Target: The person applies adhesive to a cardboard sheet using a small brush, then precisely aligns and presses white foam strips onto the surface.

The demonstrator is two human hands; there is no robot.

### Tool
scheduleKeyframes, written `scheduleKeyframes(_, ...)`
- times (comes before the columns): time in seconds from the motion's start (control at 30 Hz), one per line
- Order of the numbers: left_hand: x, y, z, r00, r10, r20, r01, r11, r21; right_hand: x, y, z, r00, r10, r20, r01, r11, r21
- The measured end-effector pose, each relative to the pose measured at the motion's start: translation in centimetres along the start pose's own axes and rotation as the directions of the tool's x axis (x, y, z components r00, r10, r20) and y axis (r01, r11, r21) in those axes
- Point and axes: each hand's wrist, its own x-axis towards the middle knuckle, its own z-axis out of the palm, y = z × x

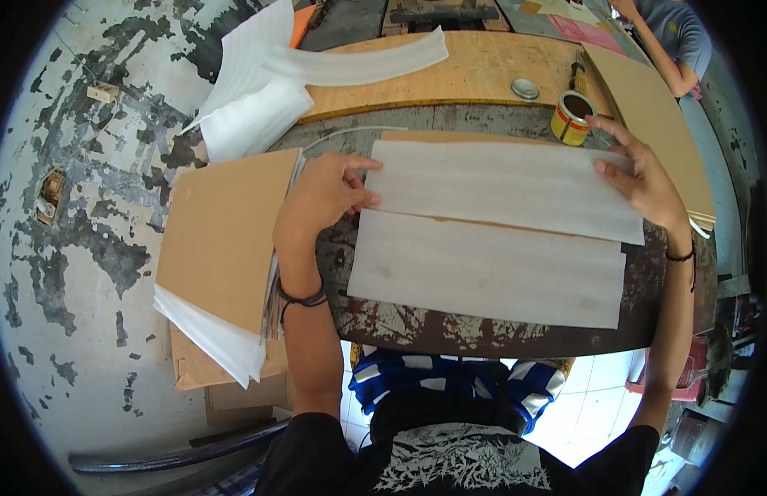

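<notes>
A long white foam sheet (491, 182) lies over a brown cardboard piece (474, 136), whose far edge shows as a thin strip. My left hand (326, 194) is at the sheet's left end, thumb and forefinger apart and touching its edge. At the other end my right hand (644, 182) has its fingers spread. Its thumb rests on the foam while the forefinger stretches toward an uncovered yellow and red can (571, 120) with dark contents. Nearer to me lies a second white foam strip (487, 269), partly under the first one's near edge.
Cardboard sheets (226, 231) are stacked left, with white foam (210, 331) sticking out below. Loose foam (259, 99) lies at the far left, partly on a wooden board (458, 66). A round lid (525, 88) and a brush (578, 74) are near the can. Another person's arm (656, 50) shows far right.
</notes>
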Motion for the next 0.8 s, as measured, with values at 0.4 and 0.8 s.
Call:
scheduleKeyframes(0.4, -1.6, 1.9, -0.1, 0.999, 0.023, 0.035, -0.028, 0.988, 0.154, -0.1, -1.4, 0.0, 0.996, 0.064, 0.057, -0.053, 0.981, -0.189)
scheduleKeyframes(0.8, -1.4, 1.6, -0.2, 0.999, -0.015, 0.029, 0.012, 0.995, 0.098, -0.5, -2.6, -0.3, 0.987, 0.151, 0.046, -0.128, 0.935, -0.331)
